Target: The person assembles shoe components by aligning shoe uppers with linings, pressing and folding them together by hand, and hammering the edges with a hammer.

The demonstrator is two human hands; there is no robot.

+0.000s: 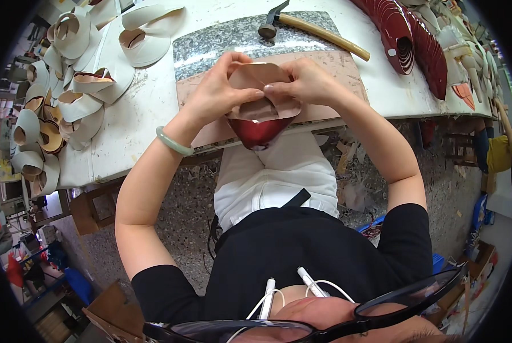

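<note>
Above the near edge of the work table I hold a shoe upper (260,132) with a glossy dark red pointed toe and a beige lining. Its toe points toward me, past the table edge. My left hand (224,87) grips the left side, fingers round the outside and thumb on the inner lining. On the opposite side my right hand (306,86) is closed the same way, its thumb tip almost meeting the left one. Both sets of fingertips are partly hidden behind the lining. A hammer (323,35) with a wooden handle lies beyond my hands.
Under the work lie a speckled grey slab (224,43) and a pinkish board (353,71). White shoe uppers (84,108) crowd the table's left side. Nested dark red uppers (388,28) lie at the far right, near more pale pieces (459,51).
</note>
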